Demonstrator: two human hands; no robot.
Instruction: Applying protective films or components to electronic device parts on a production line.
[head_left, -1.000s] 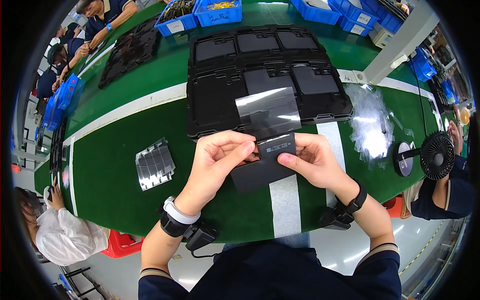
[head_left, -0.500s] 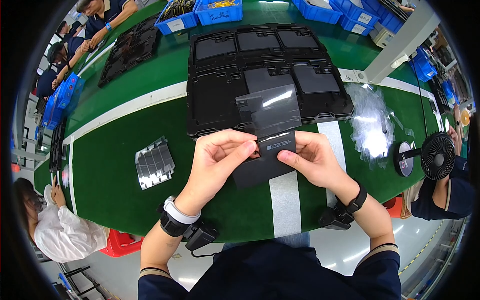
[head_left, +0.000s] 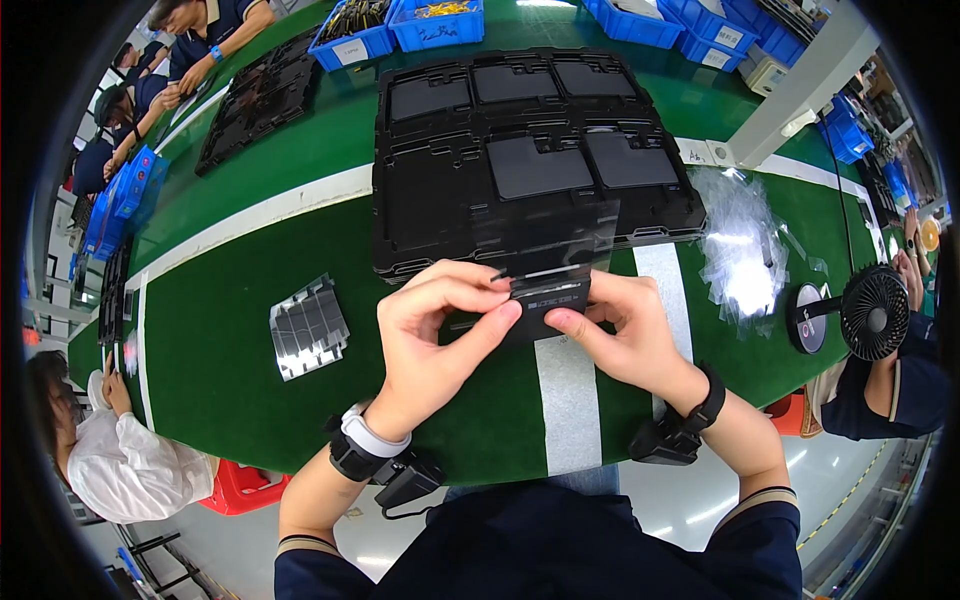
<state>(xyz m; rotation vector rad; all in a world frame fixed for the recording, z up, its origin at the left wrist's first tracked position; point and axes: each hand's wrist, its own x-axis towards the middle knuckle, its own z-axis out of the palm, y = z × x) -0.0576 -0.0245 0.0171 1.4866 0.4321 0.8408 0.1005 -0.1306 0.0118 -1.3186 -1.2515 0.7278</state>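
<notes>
Nearly closed, the left hand point(head_left: 435, 325) and right hand point(head_left: 638, 335) pinch a flat black pack point(head_left: 560, 294). Toward twelve o'clock lies a moulded tray point(head_left: 430, 205).

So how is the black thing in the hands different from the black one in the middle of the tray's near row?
The held piece is up between the left hand and right hand; the tray piece lies in the black tray.
The held piece shows small pale marks; the tray piece looks plain.
The held piece has clear film at its far edge; the tray piece shows none.
Both are dark and flat.
</notes>
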